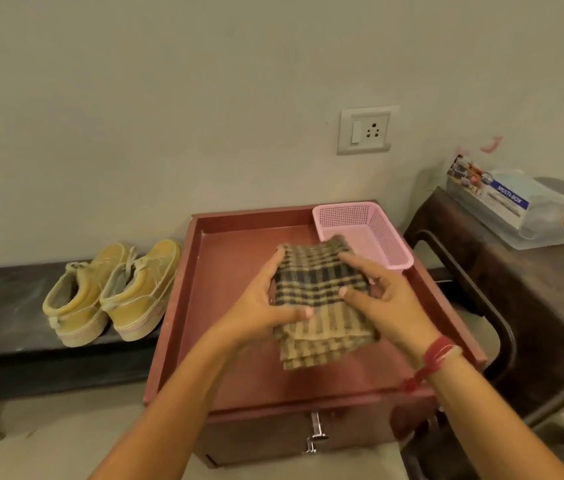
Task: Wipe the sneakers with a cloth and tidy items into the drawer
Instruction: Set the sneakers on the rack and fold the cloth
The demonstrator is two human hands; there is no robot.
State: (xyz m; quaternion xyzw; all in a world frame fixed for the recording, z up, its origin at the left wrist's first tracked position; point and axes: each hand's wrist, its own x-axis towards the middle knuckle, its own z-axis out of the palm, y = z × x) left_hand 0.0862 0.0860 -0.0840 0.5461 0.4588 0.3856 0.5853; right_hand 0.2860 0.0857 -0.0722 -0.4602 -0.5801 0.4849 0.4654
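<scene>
Your left hand (268,308) and right hand (389,301) grip the folded cloth (322,289) over the drawer (235,258); an uneven release may unfold it.

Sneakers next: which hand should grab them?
Probably the left hand: the sneakers sit left of the drawer, on its side. The right hand is farther, near the pink basket. Both hold the cloth.

Dim, warm indoor light, soft shadows, slight overall blur, and wide-angle bending toward the edges.
</scene>
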